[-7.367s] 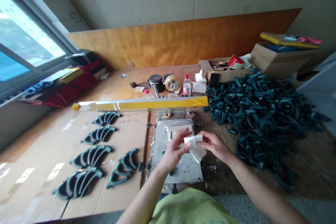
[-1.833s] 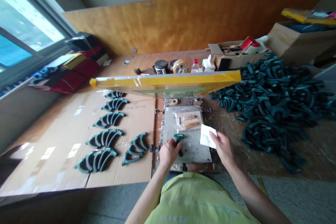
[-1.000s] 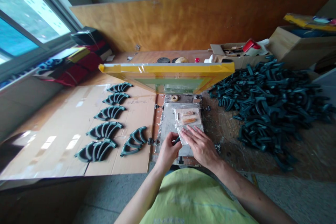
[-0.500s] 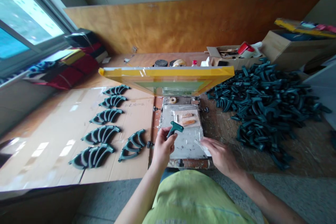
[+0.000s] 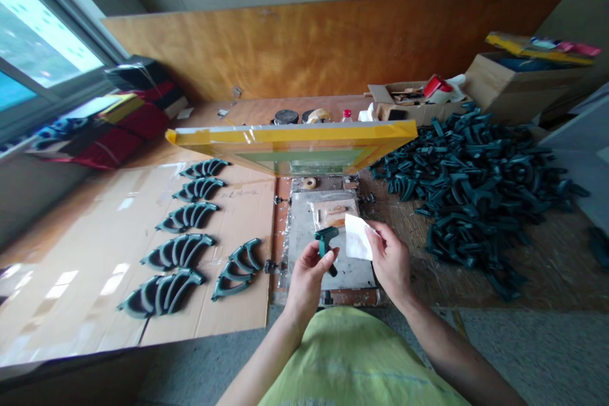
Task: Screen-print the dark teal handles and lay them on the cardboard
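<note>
My left hand point(image 5: 308, 274) is closed round a dark green plastic handle-like part point(image 5: 325, 238), its wide end pointing up and away from me. Between the fingers and thumb of my right hand point(image 5: 391, 260) is a white piece of paper or cloth point(image 5: 358, 238), held just right of the green part and apart from it. Below both hands lies a flat grey metal plate point(image 5: 304, 222), with a clear patch on it bearing orange-brown pieces point(image 5: 333, 210). Behind the plate a yellow-taped screen frame point(image 5: 295, 133) stands tilted up.
On the cardboard sheet point(image 5: 247, 203) at left, several rows of curved green parts point(image 5: 178, 252) lie nested. A large heap of green parts point(image 5: 476, 171) covers the right of the table. Cardboard boxes point(image 5: 504, 89), dark-lidded jars point(image 5: 286, 117) and a red-capped bottle point(image 5: 347, 115) stand behind.
My right hand has lifted the white piece off the plate's right edge, up beside the green part. My left hand has shifted slightly right and turned the green part more upright.
</note>
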The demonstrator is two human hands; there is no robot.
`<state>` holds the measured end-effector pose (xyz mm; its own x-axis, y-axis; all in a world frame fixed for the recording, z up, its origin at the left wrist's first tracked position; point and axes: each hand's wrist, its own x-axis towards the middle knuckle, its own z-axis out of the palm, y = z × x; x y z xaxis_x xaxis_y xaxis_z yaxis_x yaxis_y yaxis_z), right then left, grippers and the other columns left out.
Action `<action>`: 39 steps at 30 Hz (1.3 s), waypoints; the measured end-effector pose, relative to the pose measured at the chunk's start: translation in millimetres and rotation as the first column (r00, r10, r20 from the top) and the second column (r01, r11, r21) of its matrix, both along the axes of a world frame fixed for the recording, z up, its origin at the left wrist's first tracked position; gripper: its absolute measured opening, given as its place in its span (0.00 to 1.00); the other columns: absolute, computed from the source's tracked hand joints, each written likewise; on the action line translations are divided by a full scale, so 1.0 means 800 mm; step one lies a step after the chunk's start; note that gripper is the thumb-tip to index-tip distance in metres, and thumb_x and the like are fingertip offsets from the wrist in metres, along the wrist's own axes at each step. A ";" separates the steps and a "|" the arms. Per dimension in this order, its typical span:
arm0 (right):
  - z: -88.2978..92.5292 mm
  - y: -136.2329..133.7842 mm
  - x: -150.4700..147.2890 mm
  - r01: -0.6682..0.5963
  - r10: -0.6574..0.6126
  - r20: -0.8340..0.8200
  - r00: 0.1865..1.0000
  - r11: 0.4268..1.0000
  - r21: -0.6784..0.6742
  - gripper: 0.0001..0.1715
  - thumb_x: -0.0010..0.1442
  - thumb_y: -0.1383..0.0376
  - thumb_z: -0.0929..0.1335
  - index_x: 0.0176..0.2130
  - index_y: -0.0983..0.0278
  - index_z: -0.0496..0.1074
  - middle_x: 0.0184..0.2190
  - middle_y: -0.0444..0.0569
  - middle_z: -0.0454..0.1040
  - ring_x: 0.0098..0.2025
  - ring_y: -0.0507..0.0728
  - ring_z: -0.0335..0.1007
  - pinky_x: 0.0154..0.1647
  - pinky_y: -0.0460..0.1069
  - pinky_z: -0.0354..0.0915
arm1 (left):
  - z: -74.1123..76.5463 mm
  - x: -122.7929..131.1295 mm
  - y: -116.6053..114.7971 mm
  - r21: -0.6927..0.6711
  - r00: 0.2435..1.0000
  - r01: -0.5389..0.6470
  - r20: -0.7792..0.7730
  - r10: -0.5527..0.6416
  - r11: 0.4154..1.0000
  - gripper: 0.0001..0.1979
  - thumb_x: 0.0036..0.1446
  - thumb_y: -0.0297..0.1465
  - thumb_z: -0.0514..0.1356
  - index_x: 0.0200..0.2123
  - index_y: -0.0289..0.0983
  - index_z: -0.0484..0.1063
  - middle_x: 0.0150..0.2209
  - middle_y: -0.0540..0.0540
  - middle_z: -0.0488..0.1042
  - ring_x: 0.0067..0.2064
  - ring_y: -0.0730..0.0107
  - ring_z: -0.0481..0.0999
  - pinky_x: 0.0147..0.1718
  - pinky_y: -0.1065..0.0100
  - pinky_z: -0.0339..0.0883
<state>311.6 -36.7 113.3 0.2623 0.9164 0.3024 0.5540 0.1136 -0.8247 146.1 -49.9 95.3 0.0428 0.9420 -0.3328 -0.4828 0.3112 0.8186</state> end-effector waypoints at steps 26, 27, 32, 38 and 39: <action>-0.031 0.033 -0.035 0.024 -0.059 -0.364 0.930 0.995 -0.102 0.15 0.53 0.56 0.71 0.26 0.61 0.64 0.22 0.39 0.67 0.25 0.51 0.63 0.26 0.46 0.62 | 0.011 0.020 -0.011 0.125 0.953 0.219 -0.243 -0.184 0.968 0.15 0.44 0.35 0.71 0.35 0.36 0.76 0.34 0.47 0.77 0.38 0.66 0.75 0.42 0.66 0.69; -0.034 0.038 -0.025 0.066 -0.103 -0.371 0.923 0.991 -0.112 0.16 0.52 0.55 0.71 0.26 0.61 0.64 0.21 0.39 0.67 0.25 0.52 0.64 0.25 0.46 0.62 | 0.011 0.022 -0.012 0.115 0.955 0.228 -0.221 -0.199 0.967 0.15 0.44 0.35 0.71 0.35 0.36 0.76 0.34 0.46 0.77 0.38 0.65 0.75 0.42 0.65 0.69; -0.020 0.039 0.011 0.180 -0.189 -0.458 0.868 0.982 -0.064 0.18 0.53 0.53 0.71 0.29 0.61 0.64 0.23 0.40 0.69 0.25 0.52 0.66 0.26 0.46 0.63 | -0.002 0.025 -0.011 0.071 0.978 0.209 -0.030 -0.208 0.975 0.15 0.46 0.34 0.71 0.37 0.36 0.75 0.35 0.47 0.78 0.37 0.65 0.76 0.44 0.62 0.69; 0.010 0.003 -0.020 -0.089 0.102 -0.067 0.992 0.979 0.182 0.10 0.60 0.62 0.68 0.28 0.60 0.65 0.28 0.44 0.69 0.30 0.53 0.67 0.32 0.47 0.66 | -0.011 0.032 -0.002 0.081 0.968 0.251 -0.006 -0.251 0.965 0.16 0.47 0.35 0.70 0.39 0.36 0.75 0.38 0.45 0.78 0.40 0.65 0.76 0.44 0.64 0.67; 0.010 0.002 -0.025 -0.148 0.145 0.027 0.989 0.964 0.222 0.10 0.61 0.64 0.67 0.28 0.60 0.65 0.29 0.45 0.69 0.31 0.53 0.68 0.33 0.48 0.66 | -0.010 0.033 0.000 0.090 0.966 0.256 -0.049 -0.253 0.962 0.15 0.47 0.35 0.70 0.38 0.35 0.75 0.38 0.45 0.79 0.40 0.64 0.75 0.43 0.65 0.67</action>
